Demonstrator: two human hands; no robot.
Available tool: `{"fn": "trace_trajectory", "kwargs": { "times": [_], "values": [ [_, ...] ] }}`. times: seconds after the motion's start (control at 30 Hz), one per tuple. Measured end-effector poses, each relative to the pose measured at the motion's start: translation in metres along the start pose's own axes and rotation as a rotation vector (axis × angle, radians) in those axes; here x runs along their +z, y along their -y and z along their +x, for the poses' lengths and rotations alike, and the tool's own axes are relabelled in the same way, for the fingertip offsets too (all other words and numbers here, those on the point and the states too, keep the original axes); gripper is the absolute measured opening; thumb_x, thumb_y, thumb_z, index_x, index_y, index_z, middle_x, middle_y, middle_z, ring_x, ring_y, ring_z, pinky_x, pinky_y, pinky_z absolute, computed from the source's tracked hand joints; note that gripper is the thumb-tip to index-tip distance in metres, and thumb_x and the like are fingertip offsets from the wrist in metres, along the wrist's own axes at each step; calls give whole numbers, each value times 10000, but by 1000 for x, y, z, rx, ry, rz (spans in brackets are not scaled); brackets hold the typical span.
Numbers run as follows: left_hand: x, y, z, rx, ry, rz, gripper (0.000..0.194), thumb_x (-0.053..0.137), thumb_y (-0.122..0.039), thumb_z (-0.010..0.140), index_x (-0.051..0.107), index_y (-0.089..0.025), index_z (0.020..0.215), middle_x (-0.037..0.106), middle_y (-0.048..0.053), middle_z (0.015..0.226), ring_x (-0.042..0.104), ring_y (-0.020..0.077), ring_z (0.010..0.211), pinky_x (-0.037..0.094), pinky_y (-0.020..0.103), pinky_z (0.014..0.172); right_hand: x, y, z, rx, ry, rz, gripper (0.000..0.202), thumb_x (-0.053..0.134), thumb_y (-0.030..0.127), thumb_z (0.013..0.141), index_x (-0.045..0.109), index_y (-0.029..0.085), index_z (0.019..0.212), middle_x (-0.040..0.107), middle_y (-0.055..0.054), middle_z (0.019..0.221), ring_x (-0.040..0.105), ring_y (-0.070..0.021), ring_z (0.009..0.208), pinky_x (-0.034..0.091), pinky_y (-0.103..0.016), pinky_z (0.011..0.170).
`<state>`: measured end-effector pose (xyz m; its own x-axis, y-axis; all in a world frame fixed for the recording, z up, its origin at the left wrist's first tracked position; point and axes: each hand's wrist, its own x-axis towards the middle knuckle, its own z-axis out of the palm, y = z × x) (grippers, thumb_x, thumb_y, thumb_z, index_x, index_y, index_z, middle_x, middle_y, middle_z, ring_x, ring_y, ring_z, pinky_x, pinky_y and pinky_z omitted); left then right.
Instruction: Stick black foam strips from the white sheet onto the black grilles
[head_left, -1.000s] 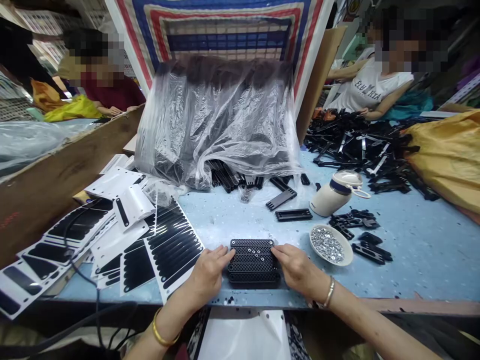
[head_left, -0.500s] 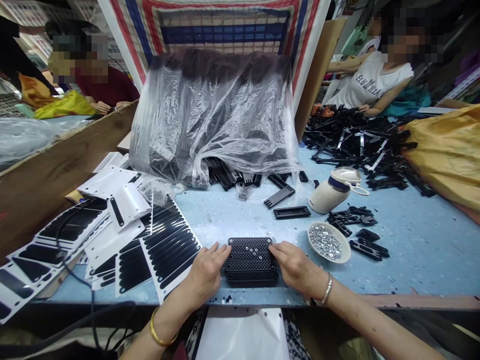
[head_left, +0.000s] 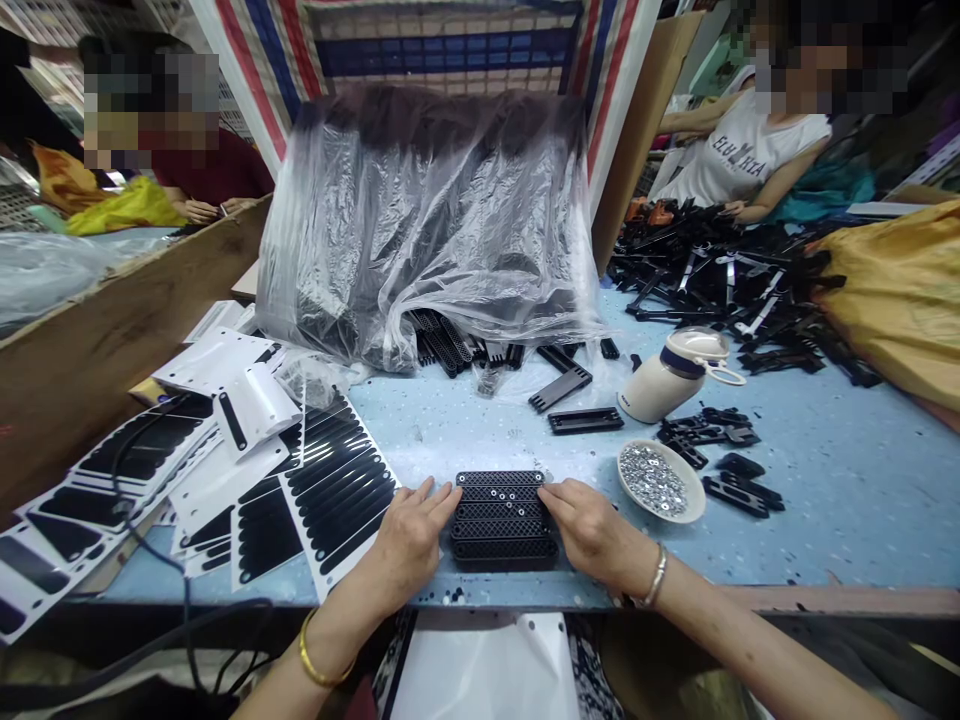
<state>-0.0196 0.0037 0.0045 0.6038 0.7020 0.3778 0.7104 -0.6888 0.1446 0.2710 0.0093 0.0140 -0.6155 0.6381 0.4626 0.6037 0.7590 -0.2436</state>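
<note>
Several black lattice-patterned plastic strips (head_left: 499, 522) lie side by side in a block near the table's front edge. A few small metal washers (head_left: 512, 497) rest loose on the upper strips, and a washer shows at each end of the farthest strip. My left hand (head_left: 412, 535) is closed, its thumb and fingertips at the left end of the upper strips. At their right end, my right hand (head_left: 589, 530) grips in the same way. The fingertips' undersides are hidden. To the right of my right hand stands a white bowl (head_left: 699, 508) full of small metal washers.
A cream bottle (head_left: 652, 388) stands behind the bowl. Black sticker sheets (head_left: 337, 490) cover the left side. A plastic bag (head_left: 435, 230) with black strips spilling out fills the back. Black parts (head_left: 705, 270) are heaped at right, near a person in white (head_left: 750, 150).
The view has shifted slightly. Both hands stay at the ends of the black strips, and the loose washers lie in the same places.
</note>
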Motion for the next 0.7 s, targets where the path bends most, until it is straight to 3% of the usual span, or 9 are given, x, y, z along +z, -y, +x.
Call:
{"fn": "trace_trajectory", "kwargs": {
  "times": [0.27, 0.43, 0.7],
  "values": [
    [-2, 2, 4, 50, 4, -68, 714, 393, 63, 606, 500, -107, 1292, 670, 179, 1140, 619, 361, 1074, 522, 498, 707, 3, -4, 0, 17, -40, 79, 360, 382, -18, 811, 614, 81, 1067, 652, -140, 840, 595, -224, 761, 566, -379, 654],
    [-9, 3, 13, 33, 31, -133, 536, 391, 36, 728, 554, -128, 1211, 699, 146, 1091, 650, 318, 1041, 547, 448, 692, 2, -10, 4, 179, -37, 298, 268, 453, 71, 870, 680, 161, 980, 684, -91, 830, 651, -182, 752, 575, -306, 667],
    [-5, 4, 12, 61, -46, -160, 545, 381, 36, 724, 551, -104, 1222, 693, 173, 1090, 655, 324, 1022, 557, 480, 680, 0, -14, 2, 283, -21, 425, 285, 477, 77, 851, 706, 188, 979, 716, -80, 879, 686, -179, 791, 581, -306, 700]
  ]
}}
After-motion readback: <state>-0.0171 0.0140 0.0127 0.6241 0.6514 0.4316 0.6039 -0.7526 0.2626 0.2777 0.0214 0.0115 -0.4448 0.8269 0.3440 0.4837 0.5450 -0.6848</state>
